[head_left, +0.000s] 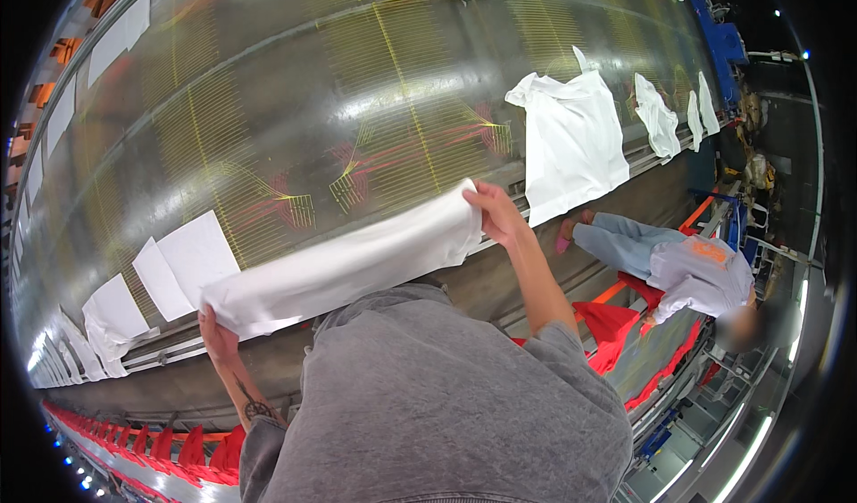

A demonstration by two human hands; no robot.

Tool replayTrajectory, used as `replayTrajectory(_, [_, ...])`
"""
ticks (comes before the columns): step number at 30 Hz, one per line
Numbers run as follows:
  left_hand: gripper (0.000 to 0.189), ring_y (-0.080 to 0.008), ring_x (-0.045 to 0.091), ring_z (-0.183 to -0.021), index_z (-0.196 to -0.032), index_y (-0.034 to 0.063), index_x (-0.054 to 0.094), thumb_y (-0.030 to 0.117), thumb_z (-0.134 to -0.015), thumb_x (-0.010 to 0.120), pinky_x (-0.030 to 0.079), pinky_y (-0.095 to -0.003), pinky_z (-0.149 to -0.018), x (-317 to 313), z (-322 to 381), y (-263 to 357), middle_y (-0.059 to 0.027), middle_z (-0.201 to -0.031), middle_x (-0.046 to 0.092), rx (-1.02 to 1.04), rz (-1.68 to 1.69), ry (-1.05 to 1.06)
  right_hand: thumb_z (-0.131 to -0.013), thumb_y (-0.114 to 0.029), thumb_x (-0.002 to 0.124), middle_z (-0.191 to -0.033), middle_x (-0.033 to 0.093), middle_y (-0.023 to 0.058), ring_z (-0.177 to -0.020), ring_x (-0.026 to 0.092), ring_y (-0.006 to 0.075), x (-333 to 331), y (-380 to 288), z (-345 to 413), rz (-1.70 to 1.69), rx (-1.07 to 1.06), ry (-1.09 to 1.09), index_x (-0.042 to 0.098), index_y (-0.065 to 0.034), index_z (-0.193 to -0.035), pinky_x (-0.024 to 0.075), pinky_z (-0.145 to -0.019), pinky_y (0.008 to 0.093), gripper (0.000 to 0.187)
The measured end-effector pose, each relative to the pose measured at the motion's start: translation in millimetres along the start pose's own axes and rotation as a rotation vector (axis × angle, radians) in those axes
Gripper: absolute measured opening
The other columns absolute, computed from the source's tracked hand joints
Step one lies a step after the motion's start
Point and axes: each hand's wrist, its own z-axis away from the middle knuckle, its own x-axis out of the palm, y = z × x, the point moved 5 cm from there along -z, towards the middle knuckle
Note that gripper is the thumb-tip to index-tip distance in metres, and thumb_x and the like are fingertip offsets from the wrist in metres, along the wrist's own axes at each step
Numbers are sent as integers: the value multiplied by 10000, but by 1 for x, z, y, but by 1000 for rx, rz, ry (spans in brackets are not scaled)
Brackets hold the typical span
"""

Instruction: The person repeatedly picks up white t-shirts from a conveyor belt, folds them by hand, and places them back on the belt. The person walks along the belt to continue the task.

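Observation:
Before me a white fabric piece (355, 255) is stretched lengthwise along the near edge of a long grey table (281, 121). My left hand (217, 335) pinches its left end, and my right hand (497, 212) grips its upper right corner. Part of the cloth hangs over the metal rail at the table's edge. Yellow and red guide lines (422, 138) mark the tabletop just beyond the fabric.
White cut panels (194, 262) lie to the left, and a larger white garment piece (576, 141) lies to the right. A co-worker (696, 262) stands at right by another table with red fabric (606, 332). More red pieces (194, 449) hang behind me.

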Motion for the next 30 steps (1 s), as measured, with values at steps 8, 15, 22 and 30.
replayTrajectory(8, [461, -291, 558, -1340, -1513, 20, 420, 116, -1067, 488, 462, -479, -1141, 11, -91, 24, -161, -1455, 564, -23, -14, -53, -992, -109, 687, -1075, 738, 64, -924, 700, 122, 16, -27, -97, -77, -304, 62, 654, 3, -1247, 575, -826, 285, 280])
replayTrajectory(15, [443, -291, 554, -1345, -1496, 21, 444, 125, -1068, 497, 459, -472, -1149, -38, -128, -19, -150, -1467, 561, -107, -71, 135, -985, -102, 699, -1042, 750, 41, -890, 689, 82, 7, 6, -125, 96, -338, 63, 633, 17, -1300, 557, -810, 252, 342])
replayTrajectory(22, [501, -280, 586, -1297, -1544, 19, 383, 24, -1053, 485, 470, -420, -1144, -37, -124, -42, -194, -1449, 557, 31, -282, 313, -950, -63, 704, -934, 739, 24, -780, 623, 57, -17, 34, -124, 693, -324, 288, 565, -21, -1418, 518, -730, 234, 490])
replayTrajectory(30, [369, -227, 629, -1208, -1415, -24, 555, 18, -1055, 486, 517, -350, -1060, -45, -113, -25, -169, -1349, 633, 70, -516, 266, -902, -125, 747, -962, 751, 33, -722, 609, 77, -9, 39, -98, 634, -437, 195, 714, -63, -1253, 513, -712, 249, 358])
